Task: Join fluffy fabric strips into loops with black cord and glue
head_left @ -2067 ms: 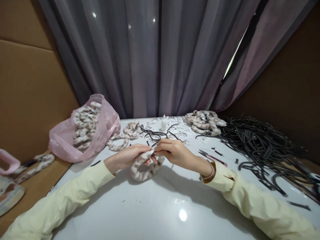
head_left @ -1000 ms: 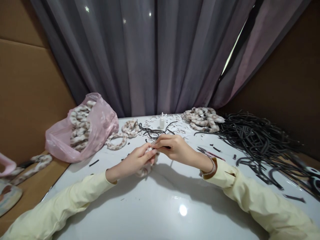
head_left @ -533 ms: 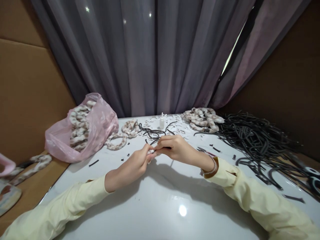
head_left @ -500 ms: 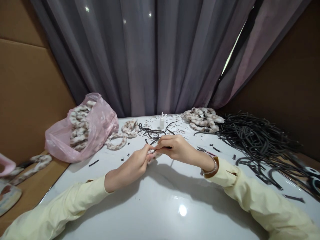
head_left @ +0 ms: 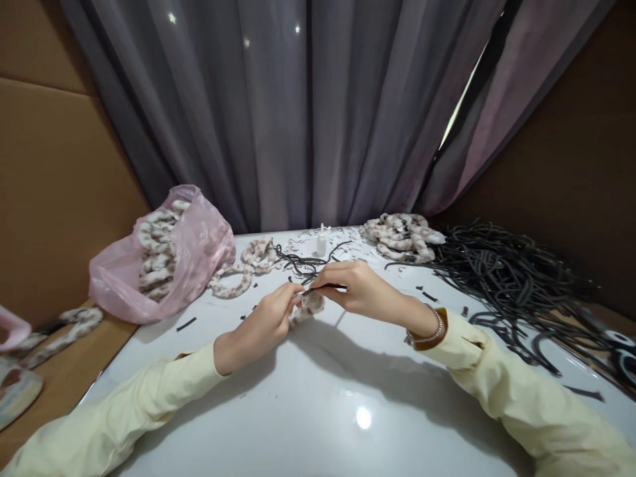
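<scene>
My left hand (head_left: 271, 317) is closed, thumb and fingers pinching the end of a furry white-and-brown plush tube (head_left: 311, 306). Part of the tube shows between my hands, just above the table. In my right hand (head_left: 355, 286), a slim black strip-like piece (head_left: 330, 287) is pinched between thumb and fingers. Its thin left end reaches to my left fingertips, where the plush is held. Whether it is a tool or a cut of cord I cannot tell. The exact point of contact is hidden by my fingers.
A pink plastic bag (head_left: 211, 232) of furry tubes stands left, with a loose tube (head_left: 233, 281) beside it. Behind my hands is a small white bottle (head_left: 322, 244) amid scraps. Furry tubes (head_left: 402, 235) and a heap of black cords (head_left: 501, 271) lie right on the white table (head_left: 298, 424).
My right hand has turned slightly, so more of the black piece shows. More of the furry tube is visible between my hands. My left hand has shifted a little rightward.
</scene>
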### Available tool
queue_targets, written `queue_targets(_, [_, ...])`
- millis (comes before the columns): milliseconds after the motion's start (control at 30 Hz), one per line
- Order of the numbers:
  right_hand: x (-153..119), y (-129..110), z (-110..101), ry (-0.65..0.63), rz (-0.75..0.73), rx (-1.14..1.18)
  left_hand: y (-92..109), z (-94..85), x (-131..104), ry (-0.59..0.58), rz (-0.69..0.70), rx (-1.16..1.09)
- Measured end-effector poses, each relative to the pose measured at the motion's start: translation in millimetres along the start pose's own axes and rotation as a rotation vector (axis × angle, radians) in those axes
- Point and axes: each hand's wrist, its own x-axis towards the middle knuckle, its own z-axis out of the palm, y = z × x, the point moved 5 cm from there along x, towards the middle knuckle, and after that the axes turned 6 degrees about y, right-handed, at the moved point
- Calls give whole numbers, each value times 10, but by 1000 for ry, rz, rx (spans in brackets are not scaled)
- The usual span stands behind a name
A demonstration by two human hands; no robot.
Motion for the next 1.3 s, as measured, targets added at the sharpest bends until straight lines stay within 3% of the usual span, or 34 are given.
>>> queue_targets(200, [-13, 46, 36, -2, -135, -147, 49, -9, 1, 8, 61, 58])
queue_targets(333, [-17, 37, 10, 73, -197, -238, 62, 8, -26, 0, 122, 61])
queue_targets(467, [-34, 0, -4, 142, -211, -299, 41, 30, -71, -12, 217, 93])
queue_targets(667, [-53, 76, 168, 80, -165, -196, 90, 24, -84, 9, 383, 42])
queue_targets(733, [-54, 146, 213, 82, -111, -166, 73, 26, -47, 4, 298, -9])
queue_targets(833, [-57, 193, 171, 192, -32, -189, -32, 30, 27, -6, -26, -154])
queue_targets(967, [-84, -23, 59, 311, -70, -144, -150, 32, 92, 29, -356, -458])
queue_targets(1100, [-105, -181, 165, 121, 63, -80, -268, 95, 134, -13, -544, -832])
queue_targets(1233, [-158, -45, 350, -4, 339, 66, -429, 181, 126, -65, -802, -1101])
queue_targets(1300, [-192, 59, 432, 4, 483, 229, -479, 172, 138, -31, -829, -1142])
